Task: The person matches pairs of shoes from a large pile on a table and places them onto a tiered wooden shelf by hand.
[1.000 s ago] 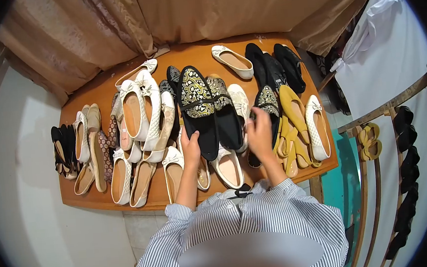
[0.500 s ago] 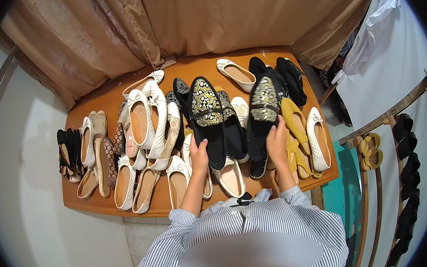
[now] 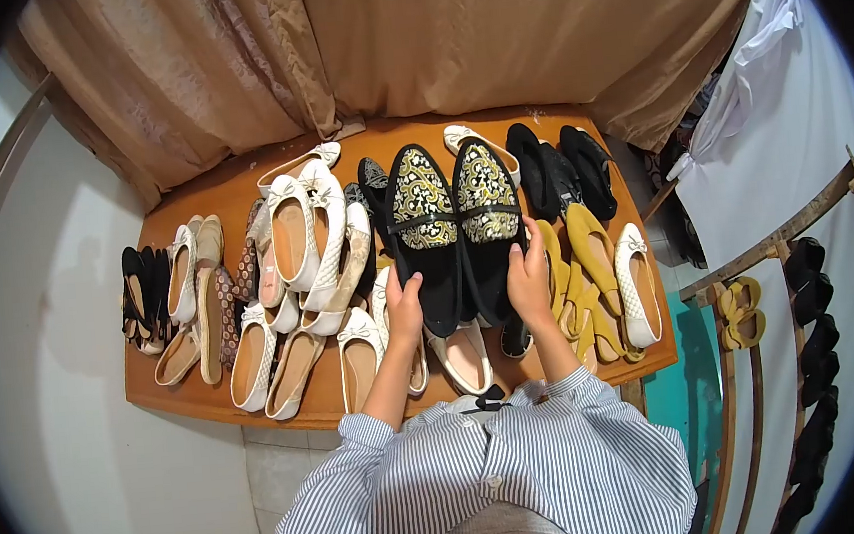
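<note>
Two black loafers with a yellow, white and black pattern on the toes are held side by side above the table, toes pointing away from me. My left hand (image 3: 406, 307) is closed round the outer side of the left loafer (image 3: 432, 285). The right loafer (image 3: 489, 272) is gripped at its outer side by my right hand (image 3: 528, 277). The two shoes touch or nearly touch along their inner edges. Beneath their heels, a white shoe (image 3: 462, 357) with a pale insole is partly covered.
Many shoes lie on the wooden table (image 3: 207, 400): white flats (image 3: 294, 239) to the left, mustard shoes (image 3: 589, 244) and black shoes (image 3: 592, 172) to the right. A brown curtain (image 3: 490, 41) hangs behind. At the far right stands a rack (image 3: 789, 339) with shoes.
My right hand has brought the right loafer leftward, beside the left one. That loafer was apart and blurred before; now both are level and close together.
</note>
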`<control>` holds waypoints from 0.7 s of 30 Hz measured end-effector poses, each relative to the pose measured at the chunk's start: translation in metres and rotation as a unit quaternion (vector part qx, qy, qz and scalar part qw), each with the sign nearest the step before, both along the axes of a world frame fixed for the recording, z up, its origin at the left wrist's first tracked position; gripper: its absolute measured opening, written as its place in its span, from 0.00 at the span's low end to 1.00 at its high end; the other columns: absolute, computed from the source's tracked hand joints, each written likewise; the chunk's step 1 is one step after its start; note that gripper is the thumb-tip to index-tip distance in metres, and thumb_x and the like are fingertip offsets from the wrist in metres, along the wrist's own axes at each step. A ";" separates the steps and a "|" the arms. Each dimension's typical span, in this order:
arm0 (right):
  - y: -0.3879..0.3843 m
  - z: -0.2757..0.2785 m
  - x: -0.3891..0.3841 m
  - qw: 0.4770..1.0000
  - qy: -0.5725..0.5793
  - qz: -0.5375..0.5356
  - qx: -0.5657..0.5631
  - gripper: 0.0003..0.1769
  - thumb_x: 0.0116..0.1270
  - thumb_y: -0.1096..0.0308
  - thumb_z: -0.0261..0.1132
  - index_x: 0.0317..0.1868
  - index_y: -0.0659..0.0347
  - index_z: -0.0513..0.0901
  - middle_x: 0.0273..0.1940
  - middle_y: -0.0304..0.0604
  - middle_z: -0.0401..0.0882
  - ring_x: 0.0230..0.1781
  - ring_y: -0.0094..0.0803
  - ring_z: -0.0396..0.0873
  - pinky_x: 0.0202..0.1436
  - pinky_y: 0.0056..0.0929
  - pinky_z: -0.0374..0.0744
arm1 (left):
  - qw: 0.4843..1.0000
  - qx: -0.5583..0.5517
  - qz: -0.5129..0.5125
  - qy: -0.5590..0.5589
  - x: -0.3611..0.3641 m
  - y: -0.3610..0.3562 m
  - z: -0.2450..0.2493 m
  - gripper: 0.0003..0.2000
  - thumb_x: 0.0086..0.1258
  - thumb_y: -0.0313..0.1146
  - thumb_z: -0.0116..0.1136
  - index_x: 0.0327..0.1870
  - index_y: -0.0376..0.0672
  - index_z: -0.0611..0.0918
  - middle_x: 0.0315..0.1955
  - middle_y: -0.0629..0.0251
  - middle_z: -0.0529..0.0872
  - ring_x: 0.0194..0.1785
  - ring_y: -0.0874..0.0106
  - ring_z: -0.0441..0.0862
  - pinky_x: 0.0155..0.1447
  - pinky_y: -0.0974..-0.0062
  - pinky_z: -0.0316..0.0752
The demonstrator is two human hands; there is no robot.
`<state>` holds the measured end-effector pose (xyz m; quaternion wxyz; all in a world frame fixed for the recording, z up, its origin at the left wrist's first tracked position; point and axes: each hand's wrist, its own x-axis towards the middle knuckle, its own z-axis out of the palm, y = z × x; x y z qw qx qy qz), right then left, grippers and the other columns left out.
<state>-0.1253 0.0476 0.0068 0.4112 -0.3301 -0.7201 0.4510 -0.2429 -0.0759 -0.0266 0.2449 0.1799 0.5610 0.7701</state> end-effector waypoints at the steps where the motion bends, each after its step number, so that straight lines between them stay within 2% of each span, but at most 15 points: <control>1: 0.001 0.000 -0.001 1.000 0.011 -0.012 0.026 0.22 0.64 0.76 0.44 0.60 0.66 0.59 0.53 0.60 0.69 0.56 0.46 0.70 0.58 0.32 0.65 | 1.000 0.015 0.002 0.010 -0.002 0.000 0.002 0.20 0.63 0.25 0.45 0.57 0.32 0.67 0.49 0.60 0.75 0.50 0.72 0.72 0.57 0.78 0.64; 6: -0.001 0.004 -0.002 0.999 0.042 0.010 -0.017 0.23 0.64 0.77 0.44 0.61 0.66 0.57 0.54 0.57 0.68 0.54 0.39 0.70 0.57 0.27 0.64 | 1.000 0.023 -0.009 0.009 -0.008 0.001 0.009 0.20 0.63 0.26 0.46 0.57 0.32 0.67 0.49 0.60 0.75 0.51 0.72 0.72 0.58 0.78 0.63; 8: -0.009 0.003 -0.005 0.995 0.084 0.024 -0.040 0.23 0.65 0.76 0.45 0.61 0.67 0.57 0.58 0.53 0.63 0.60 0.36 0.62 0.64 0.29 0.57 | 0.999 0.018 -0.012 0.041 -0.003 0.003 0.012 0.20 0.63 0.27 0.46 0.57 0.32 0.67 0.49 0.60 0.75 0.51 0.72 0.71 0.58 0.78 0.62; 21: -0.011 0.001 -0.005 0.989 0.145 0.008 -0.002 0.23 0.66 0.77 0.43 0.62 0.66 0.55 0.56 0.49 0.64 0.55 0.31 0.64 0.60 0.25 0.60 | 0.996 0.057 -0.013 0.066 0.000 0.003 0.017 0.18 0.61 0.24 0.45 0.54 0.33 0.69 0.46 0.61 0.76 0.48 0.74 0.72 0.57 0.78 0.63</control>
